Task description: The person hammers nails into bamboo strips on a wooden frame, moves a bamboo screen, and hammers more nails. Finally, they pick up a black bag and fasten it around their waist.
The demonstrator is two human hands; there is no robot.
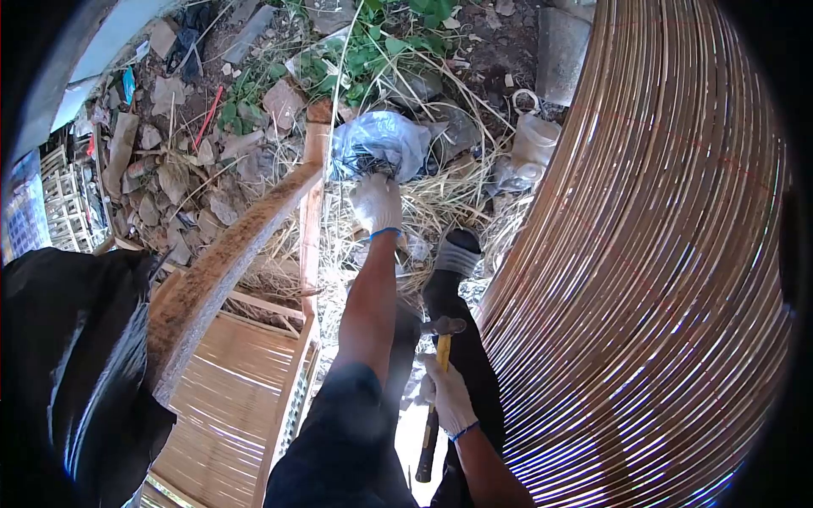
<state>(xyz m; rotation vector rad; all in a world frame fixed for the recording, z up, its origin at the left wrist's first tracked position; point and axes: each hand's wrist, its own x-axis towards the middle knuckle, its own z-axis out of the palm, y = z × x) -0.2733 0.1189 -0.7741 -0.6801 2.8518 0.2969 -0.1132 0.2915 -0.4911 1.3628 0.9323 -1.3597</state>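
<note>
My left hand [375, 204], in a white work glove, reaches forward to the mouth of a clear plastic bag [383, 135]. Thin dark pieces that look like nails [371, 161] lie in the bag, right at my fingertips; the fingers themselves are largely hidden there. Closer to my body, my right hand [450, 398], gloved too, is wrapped round the handle of a hammer [444, 345]. The hammer's metal head points up and away from me, and its yellow and black handle runs down below my hand.
A large curved sheet of thin slats [644, 254] fills the right side. Wooden beams [246, 229] run along the left, near a slatted panel [229, 398] and black sheeting [76, 356]. Stones [174, 182], straw [449, 199] and green plants [373, 51] cover the ground; my shoe [457, 245] stands on it.
</note>
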